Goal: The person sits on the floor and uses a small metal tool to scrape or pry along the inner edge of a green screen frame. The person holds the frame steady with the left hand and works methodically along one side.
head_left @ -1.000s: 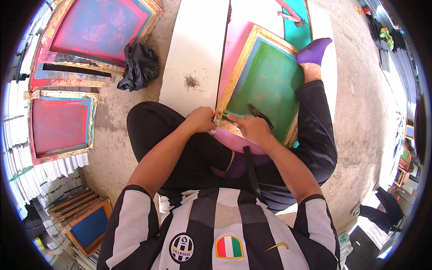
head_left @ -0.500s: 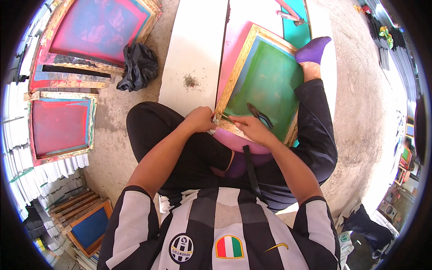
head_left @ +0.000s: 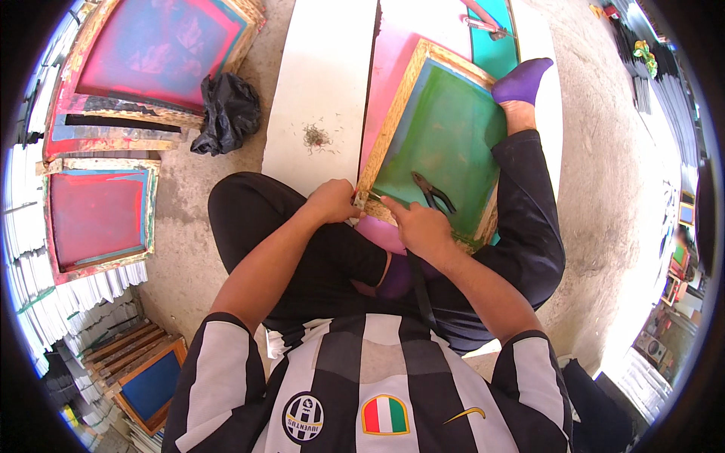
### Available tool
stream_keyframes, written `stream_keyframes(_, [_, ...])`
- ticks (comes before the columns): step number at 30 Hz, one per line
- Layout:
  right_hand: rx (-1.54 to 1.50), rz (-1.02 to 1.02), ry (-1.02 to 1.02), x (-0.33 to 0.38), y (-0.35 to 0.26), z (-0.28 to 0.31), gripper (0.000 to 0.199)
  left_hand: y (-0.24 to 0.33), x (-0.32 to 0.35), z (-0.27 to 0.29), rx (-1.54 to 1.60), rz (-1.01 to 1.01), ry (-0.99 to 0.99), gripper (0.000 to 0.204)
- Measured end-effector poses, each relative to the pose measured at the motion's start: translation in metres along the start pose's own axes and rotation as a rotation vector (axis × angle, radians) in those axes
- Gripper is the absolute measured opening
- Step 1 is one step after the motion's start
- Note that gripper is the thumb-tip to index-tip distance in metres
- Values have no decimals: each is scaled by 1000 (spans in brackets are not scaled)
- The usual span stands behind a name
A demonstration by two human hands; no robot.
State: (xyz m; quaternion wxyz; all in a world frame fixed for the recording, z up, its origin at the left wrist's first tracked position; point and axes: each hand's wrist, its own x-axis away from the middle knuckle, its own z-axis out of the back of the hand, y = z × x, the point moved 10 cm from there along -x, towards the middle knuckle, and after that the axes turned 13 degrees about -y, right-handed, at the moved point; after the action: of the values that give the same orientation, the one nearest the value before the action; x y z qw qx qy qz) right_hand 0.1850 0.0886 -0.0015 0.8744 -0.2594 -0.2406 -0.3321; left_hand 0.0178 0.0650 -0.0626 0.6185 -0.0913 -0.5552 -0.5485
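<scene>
A wooden screen frame with green mesh leans across my legs. My left hand is closed on its near left corner. My right hand grips a small slim tool, and its tip touches the same wooden edge between the two hands. A pair of black pliers lies loose on the green mesh just beyond my right hand. My foot in a purple sock rests against the frame's far right side.
A white board with a small heap of staples lies on the concrete floor to the left. A black plastic bag and two red-meshed frames sit further left. Stacked frames stand at lower left.
My right hand has slid a little to the left along the frame's near edge, closer to my left hand. The frame and the pliers have stayed put.
</scene>
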Motion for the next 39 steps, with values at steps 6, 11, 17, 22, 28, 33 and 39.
stream_keyframes(6, [63, 0, 28, -4, -5, -13, 57, 1, -2, -2, -37, -13, 24, 45])
stream_keyframes(11, [144, -27, -16, -1, -12, -15, 59, 9, 1, 0, -84, -2, 15, 44])
stream_keyframes(17, [-210, 71, 14, -15, 7, -23, 55, 6, -3, -2, -50, -60, 34, 41])
stream_keyframes(22, [-222, -31, -77, -12, 5, -15, 47, 7, 2, 2, -68, -35, 36, 38])
stream_keyframes(28, [-476, 30, -66, -12, 9, -13, 44, -6, -3, -5, 25, -37, 32, 36])
stream_keyframes(33, [-266, 24, 50, -8, 6, -16, 42, -4, -6, -3, -12, -52, 52, 37])
stream_keyframes(39, [-1327, -1, -306, -29, 26, -69, 41, 2, -2, -1, -10, -19, 21, 39])
